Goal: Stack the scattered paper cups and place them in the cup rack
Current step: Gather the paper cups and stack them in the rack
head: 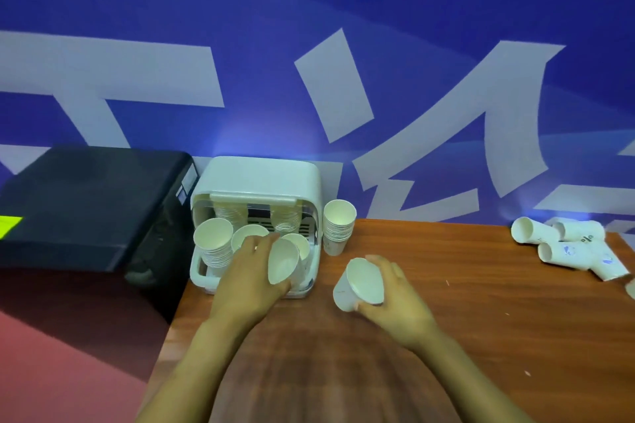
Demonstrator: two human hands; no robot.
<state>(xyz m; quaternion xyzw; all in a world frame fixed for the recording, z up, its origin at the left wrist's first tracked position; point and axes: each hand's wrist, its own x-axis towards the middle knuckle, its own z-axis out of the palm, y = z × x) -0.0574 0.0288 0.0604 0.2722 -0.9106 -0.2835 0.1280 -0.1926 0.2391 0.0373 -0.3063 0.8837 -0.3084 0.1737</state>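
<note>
We grip one white paper cup (283,261) in our left hand (252,271), fingers curled round it, directly over the open front of the white plastic cup rack (257,182). Our right hand (391,292) clasps a second white paper cup (357,285), tilted, just right of the rack above the brown wooden table (481,319). A stack of white cups (338,226) stands beside the rack's right wall. Loose white cups (567,247) lie on their sides at the table's far right edge, well apart from both hands, with bare wood between.
</note>
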